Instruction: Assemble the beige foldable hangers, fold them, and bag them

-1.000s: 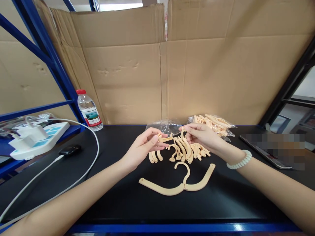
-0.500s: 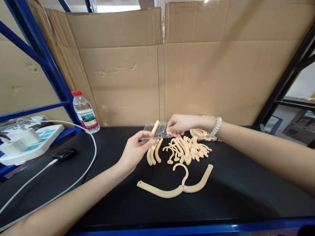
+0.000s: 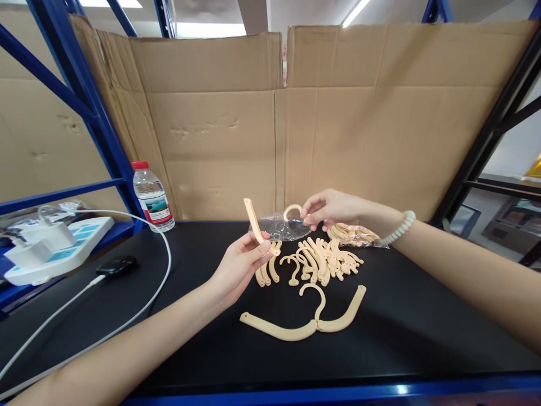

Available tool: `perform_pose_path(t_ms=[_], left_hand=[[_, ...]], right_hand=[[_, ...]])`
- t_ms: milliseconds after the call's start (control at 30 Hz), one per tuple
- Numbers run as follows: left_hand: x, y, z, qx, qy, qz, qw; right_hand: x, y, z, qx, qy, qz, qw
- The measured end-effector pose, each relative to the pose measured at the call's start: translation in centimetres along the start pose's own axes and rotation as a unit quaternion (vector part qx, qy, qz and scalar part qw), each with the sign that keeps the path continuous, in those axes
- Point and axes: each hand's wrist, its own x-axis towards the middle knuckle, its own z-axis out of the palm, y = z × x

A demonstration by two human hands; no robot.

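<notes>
The left hand (image 3: 239,265) is closed in a pinch on a curved hanger arm (image 3: 253,220), held upright just left of the pile of loose parts (image 3: 321,259) on the black surface (image 3: 190,338). The right hand (image 3: 333,208) pinches a small hook piece (image 3: 289,207) above the pile's far edge. An assembled hanger (image 3: 276,330) lies just in front of the pile.

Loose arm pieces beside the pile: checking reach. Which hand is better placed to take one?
Probably left: the left hand is beside the loose arm pieces, though holding an arm piece; the right hand pinches a hook farther back.
</notes>
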Motion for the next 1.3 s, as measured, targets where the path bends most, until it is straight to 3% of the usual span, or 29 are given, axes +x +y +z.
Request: perform_pose_path(t_ms=[100,267,367,533,767,967,1300], left_hand=[[-0.7,-0.2,0.5,0.024,-0.017,0.0,1.0],[-1.4,-0.8,1.3,0.057,-0.041,-0.01,0.997],[-1.5,-1.2,1.4,0.095,-0.047,-0.013,0.994],[-1.3,-1.7,1.2,0.118,-0.059,-0.013,0.991],[-1.5,-1.8,1.2,0.116,-0.085,-0.004,0.99],[-2.1,-1.4,1.7,0.119,-0.089,0.015,0.989],[-2.7,-1.1,2.2,0.128,-0.1,0.058,0.985]], right_hand=[[-2.0,2.2,1.3,0.082,0.087,-0.017,0.993],[-3.7,5.2,3.2,0.279,0.06,0.015,0.958],[-4.0,6.4,3.9,0.335,0.066,0.028,0.94],[-4.7,7.5,4.9,0.344,0.074,0.012,0.936],[-5.5,7.2,7.1,0.365,0.084,-0.024,0.927],[-6.0,7.1,8.5,0.353,0.053,-0.025,0.934],[-6.8,5.9,8.9,0.375,-0.026,-0.006,0.927]])
